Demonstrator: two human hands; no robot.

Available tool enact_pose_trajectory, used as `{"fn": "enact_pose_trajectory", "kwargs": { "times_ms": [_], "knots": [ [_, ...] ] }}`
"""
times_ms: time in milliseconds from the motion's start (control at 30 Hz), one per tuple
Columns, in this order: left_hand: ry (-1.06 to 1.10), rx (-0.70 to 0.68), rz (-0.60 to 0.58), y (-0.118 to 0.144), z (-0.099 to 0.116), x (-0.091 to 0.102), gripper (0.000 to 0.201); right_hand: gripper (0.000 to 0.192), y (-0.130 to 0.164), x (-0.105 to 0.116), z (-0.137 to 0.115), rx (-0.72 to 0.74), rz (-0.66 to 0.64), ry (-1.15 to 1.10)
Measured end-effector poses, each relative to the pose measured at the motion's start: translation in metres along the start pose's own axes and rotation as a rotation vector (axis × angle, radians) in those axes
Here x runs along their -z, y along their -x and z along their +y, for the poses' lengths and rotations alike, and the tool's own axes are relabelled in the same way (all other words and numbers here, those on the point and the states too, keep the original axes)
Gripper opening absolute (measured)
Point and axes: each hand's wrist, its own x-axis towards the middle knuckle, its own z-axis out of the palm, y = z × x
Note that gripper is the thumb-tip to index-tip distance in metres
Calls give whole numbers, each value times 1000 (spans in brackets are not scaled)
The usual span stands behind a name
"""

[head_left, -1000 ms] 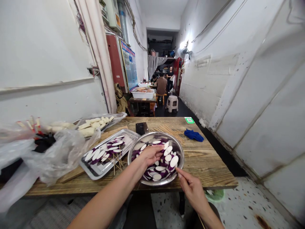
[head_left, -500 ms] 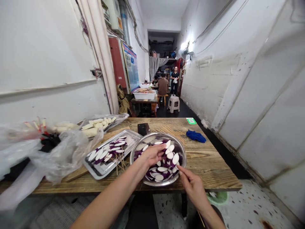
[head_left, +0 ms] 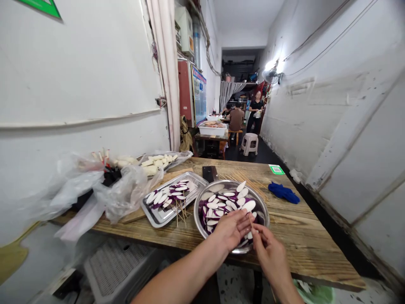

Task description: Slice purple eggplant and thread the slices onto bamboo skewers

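Two hands meet over the near rim of the round stainless-steel bowl (head_left: 202, 202), which sits on the worn wooden tabletop (head_left: 294, 230) and is well filled with oval, purple-skinned, white-fleshed eggplant slices (head_left: 226, 202). The left hand (head_left: 232, 228) curls its fingers around a slice at the bowl's near edge, while the right hand (head_left: 272, 253) pinches a thin bamboo skewer (head_left: 250, 219) whose tip points into that slice; whether it has pierced yet cannot be told.

Just left of the bowl, the rectangular metal tray (head_left: 158, 217) carries a modest row of skewered slices (head_left: 167, 196), their sticks fanning toward the tabletop's front. Judging by this, only a small share is done: the bowl holds far more slices than the tray. A loose bundle of spare bamboo sticks (head_left: 245, 178) lies beyond the bowl, so plenty of skewers seem left to fill. A crumpled blue cloth (head_left: 284, 192) rests well apart to the right.
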Motion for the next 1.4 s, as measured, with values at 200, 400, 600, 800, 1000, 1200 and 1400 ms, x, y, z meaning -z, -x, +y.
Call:
{"fn": "enact_pose_trajectory", "kwargs": {
  "times_ms": [200,400,600,800,1000,1200,1400],
  "knots": [
    [56,41,-40,2,16,-1,27,38,16,2,13,77,-5,50],
    [72,-16,35,-1,13,0,22,33,17,-1,33,84,-66,70],
    [-6,-12,-4,-1,11,-2,16,36,15,-1,10,82,2,12],
    [-68,0,-43,-2,4,-2,21,37,9,2,-6,32,43,-31],
    [-14,-57,-30,-15,21,1,24,37,16,4,-5,13,32,-64],
    [25,-76,18,-24,26,-4,13,38,16,2,-6,35,37,-73],
    [-11,-83,25,-20,22,-8,10,39,14,0,-1,-24,-12,-72]
  ]
}}
